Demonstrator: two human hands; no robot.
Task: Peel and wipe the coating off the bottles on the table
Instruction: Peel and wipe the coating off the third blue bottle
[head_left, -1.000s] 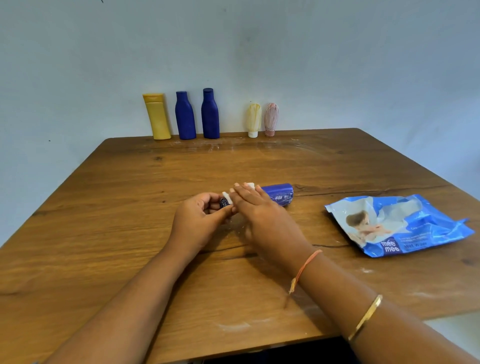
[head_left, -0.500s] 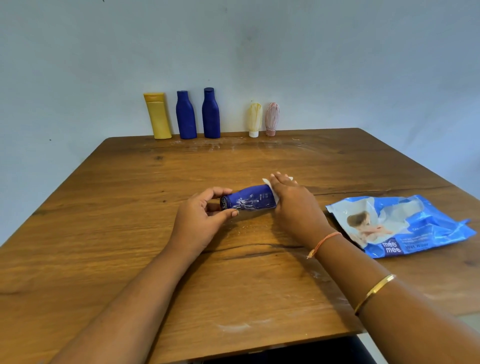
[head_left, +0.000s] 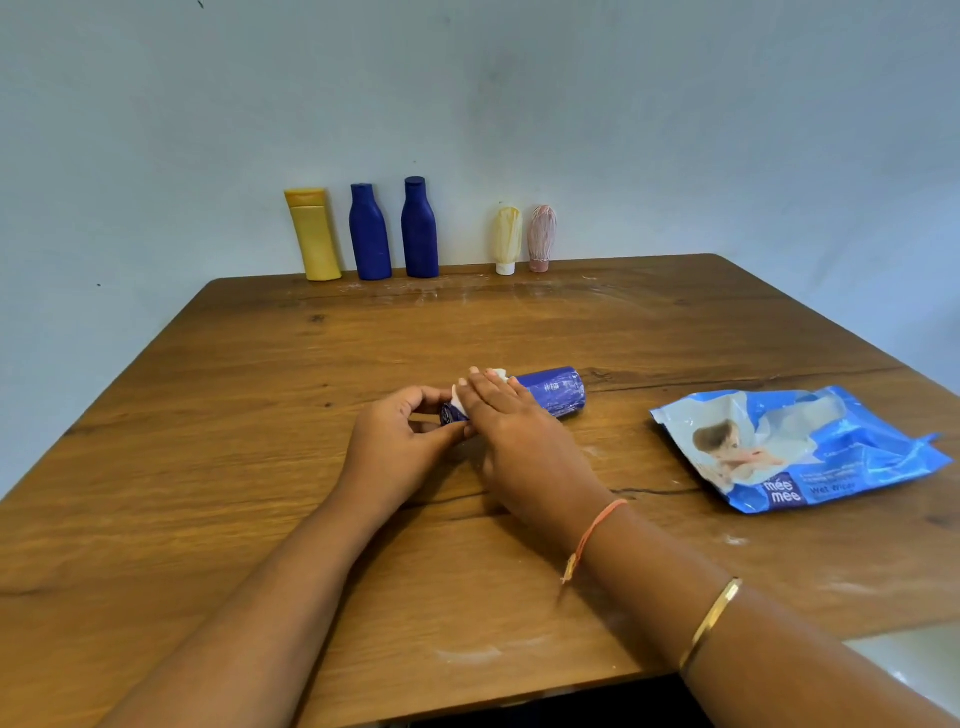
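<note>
Blue bottle on its side, left of wipes pack and apart from it: keep cap end pinned in curled left hand, press white wipe flat under straight-fingered right hand, stroke firmly toward pack-side base, roll between passes.

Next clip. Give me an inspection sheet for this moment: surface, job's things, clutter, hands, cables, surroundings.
Surface: wooden table, cracked, white smears at far and near edges.
Job's things: lying blue bottle mid-table under a white wipe; yellow bottle, two standing blue bottles and two streaked tubes upright along the far edge; wet wipes pack on the right.
Clutter: nothing seen.
Hands: left hand grips the lying bottle's left end; right hand presses the wipe flat on it.
Cables: nothing seen.
Surroundings: plain pale wall.
</note>
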